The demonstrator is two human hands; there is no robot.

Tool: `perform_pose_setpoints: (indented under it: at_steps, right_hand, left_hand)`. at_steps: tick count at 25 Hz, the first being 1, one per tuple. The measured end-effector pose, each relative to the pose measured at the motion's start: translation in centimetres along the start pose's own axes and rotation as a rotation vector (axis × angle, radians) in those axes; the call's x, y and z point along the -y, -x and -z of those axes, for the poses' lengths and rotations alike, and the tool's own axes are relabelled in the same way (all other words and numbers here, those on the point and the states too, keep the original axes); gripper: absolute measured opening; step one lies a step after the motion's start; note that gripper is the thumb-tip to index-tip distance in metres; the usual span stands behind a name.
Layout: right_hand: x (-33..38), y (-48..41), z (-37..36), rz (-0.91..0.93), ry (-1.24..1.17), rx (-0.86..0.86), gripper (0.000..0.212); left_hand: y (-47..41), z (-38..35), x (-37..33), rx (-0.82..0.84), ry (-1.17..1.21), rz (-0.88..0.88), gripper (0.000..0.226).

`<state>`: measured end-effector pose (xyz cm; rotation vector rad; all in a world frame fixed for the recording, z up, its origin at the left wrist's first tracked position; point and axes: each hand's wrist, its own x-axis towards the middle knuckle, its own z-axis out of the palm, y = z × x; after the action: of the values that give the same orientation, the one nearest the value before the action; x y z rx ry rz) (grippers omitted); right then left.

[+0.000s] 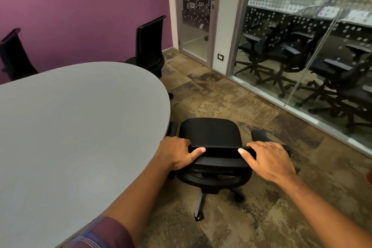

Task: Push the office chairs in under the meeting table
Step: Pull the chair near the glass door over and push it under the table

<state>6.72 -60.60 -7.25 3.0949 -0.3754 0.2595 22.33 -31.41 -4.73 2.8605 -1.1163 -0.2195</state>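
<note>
view: single head camera, wide-angle
position: above the chair (211,139), near its backrest
facing: forward and down
near: both forearms, chair top
left of chair: grey surface (70,127)
beyond chair: glass partition (302,56), purple wall (80,16)

Both arms reached forward and down. The left hand (177,152) was curled closed in a grasp, thumb pointing inward. The right hand (268,160) lay flatter, fingers draped forward, thumb pointing inward. A plaid sleeve (100,234) covered the left upper arm.
</note>
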Motion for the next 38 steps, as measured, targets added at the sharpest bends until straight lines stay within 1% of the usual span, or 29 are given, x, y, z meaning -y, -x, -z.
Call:
perform_pose_setpoints:
  at_steps: [4, 9, 11, 16, 18, 21, 22, 23, 25, 31, 33, 36, 38]
  right_hand:
    - [1.8, 1.1, 0.1, 0.054, -0.015, 0.003, 0.087]
    - [3.5, 2.8, 0.3, 0.137, -0.057, -0.029, 0.079]
    - [4.0, 3.3, 0.5, 0.173, -0.083, -0.032, 0.078]
    - [5.2, 4.5, 0.4, 0.267, -0.092, -0.013, 0.083]
    - [5.7, 4.7, 0.8, 0.302, -0.095, -0.022, 0.079]
    - [6.6, 4.9, 1.3, 0.362, -0.091, -0.089, 0.070]
    - [7.7, 5.1, 1.1, 0.400, -0.106, -0.096, 0.069]
    - [7.4, 4.9, 1.4, 0.401, -0.107, -0.107, 0.069]
    - [8.7, 4.8, 0.9, 0.445, -0.127, -0.078, 0.071]
    - [10.0, 3.2, 0.1, 0.521, -0.194, -0.065, 0.082]
    - [10.8, 2.1, 0.1, 0.544, -0.200, -0.039, 0.082]
    - [11.4, -0.1, -0.4, 0.595, -0.214, -0.035, 0.075]
    - [12.1, -1.8, -0.6, 0.643, -0.228, -0.042, 0.077]
  left_hand:
    - [3.4, -0.5, 0.9, -0.027, 0.014, 0.045, 0.114]
    - [8.7, -1.6, 0.8, -0.119, 0.038, 0.116, 0.091]
    - [10.8, -2.1, 0.5, -0.149, 0.044, 0.144, 0.088]
    - [16.2, -3.5, -0.2, -0.222, 0.038, 0.212, 0.080]
    - [17.5, -3.7, -0.7, -0.255, 0.044, 0.231, 0.077]
    - [19.5, -3.9, -1.3, -0.319, 0.037, 0.286, 0.071]
    - [21.0, -4.1, -1.1, -0.325, 0.049, 0.322, 0.070]
    - [20.9, -3.9, -1.4, -0.330, 0.037, 0.323, 0.070]
    - [22.8, -4.5, -1.1, -0.338, 0.036, 0.366, 0.069]
    - [24.3, -5.1, -1.1, -0.333, 0.031, 0.459, 0.069]
    - [24.5, -5.2, -0.7, -0.329, 0.027, 0.489, 0.069]
    - [24.0, -5.3, -0.6, -0.322, 0.001, 0.552, 0.069]
    - [23.7, -5.1, -0.5, -0.308, -0.003, 0.598, 0.069]
